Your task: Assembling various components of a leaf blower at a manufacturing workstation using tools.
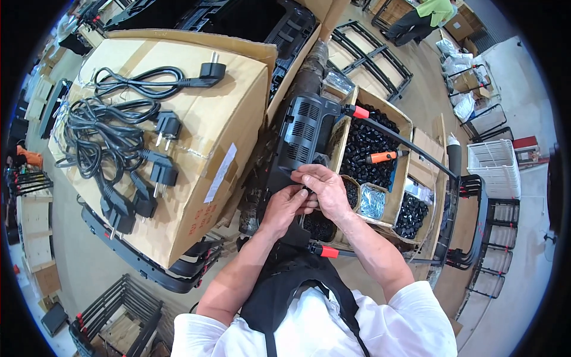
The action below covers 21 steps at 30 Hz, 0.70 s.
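Note:
My left hand point(286, 207) and my right hand point(325, 189) meet fingertip to fingertip, both closed in a pinch. Something small and dark shows between the fingers; its kind is too small to tell. Just beyond them lies a black plastic housing point(306, 122) with vent slots, its near end close to my right fingertips. To the right, a cardboard box point(407, 122) holds many small black plastic parts, with an orange-and-black tool point(383, 157) on top of them. A small tray of silvery metal pieces point(372, 202) is beside my right forearm.
At left, a big carton point(238, 128) carries several coiled black power cords point(107, 134) with plugs. A black tube frame point(410, 143) with red ends reaches across the parts boxes. More black frames point(372, 59) lie on the floor beyond; a person in a green top point(436, 11) stands far off.

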Each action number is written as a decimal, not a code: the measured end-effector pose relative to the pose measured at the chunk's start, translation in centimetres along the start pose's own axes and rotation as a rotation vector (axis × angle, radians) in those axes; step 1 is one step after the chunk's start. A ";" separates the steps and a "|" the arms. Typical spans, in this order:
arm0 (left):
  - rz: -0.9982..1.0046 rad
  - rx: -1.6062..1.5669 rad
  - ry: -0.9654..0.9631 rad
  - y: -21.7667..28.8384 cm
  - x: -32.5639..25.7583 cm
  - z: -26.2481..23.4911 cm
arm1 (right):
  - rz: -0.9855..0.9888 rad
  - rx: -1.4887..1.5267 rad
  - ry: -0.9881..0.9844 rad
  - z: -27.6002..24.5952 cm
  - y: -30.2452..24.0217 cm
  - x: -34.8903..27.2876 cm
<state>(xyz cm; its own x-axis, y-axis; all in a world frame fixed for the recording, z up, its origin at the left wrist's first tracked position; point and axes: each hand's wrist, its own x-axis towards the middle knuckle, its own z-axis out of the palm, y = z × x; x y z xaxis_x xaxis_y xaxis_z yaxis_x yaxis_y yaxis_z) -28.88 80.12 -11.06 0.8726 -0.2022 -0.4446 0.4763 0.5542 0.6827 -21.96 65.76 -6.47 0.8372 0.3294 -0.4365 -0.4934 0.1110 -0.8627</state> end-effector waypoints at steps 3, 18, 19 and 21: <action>-0.052 -0.011 -0.028 0.1 0.8 0.1 | 0.011 -0.106 -0.009 -1.1 -0.8 0.4; -0.035 -0.241 0.007 3.9 5.4 0.6 | -0.956 -1.374 -0.216 -3.4 -6.9 8.3; -0.049 -0.213 0.026 4.3 5.1 1.0 | -1.005 -1.368 -0.164 -3.2 -6.9 9.7; -0.089 -0.158 0.034 4.0 4.7 1.2 | -1.101 -1.349 -0.087 -2.8 -6.9 12.5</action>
<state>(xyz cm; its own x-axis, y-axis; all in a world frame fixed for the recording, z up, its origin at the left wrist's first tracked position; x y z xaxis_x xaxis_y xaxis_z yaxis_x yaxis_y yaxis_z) -22.74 80.48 -9.72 0.8222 -0.2300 -0.5206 0.5262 0.6557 0.5415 -7.39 66.49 -6.73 0.5815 0.6934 0.4256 0.8132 -0.4788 -0.3309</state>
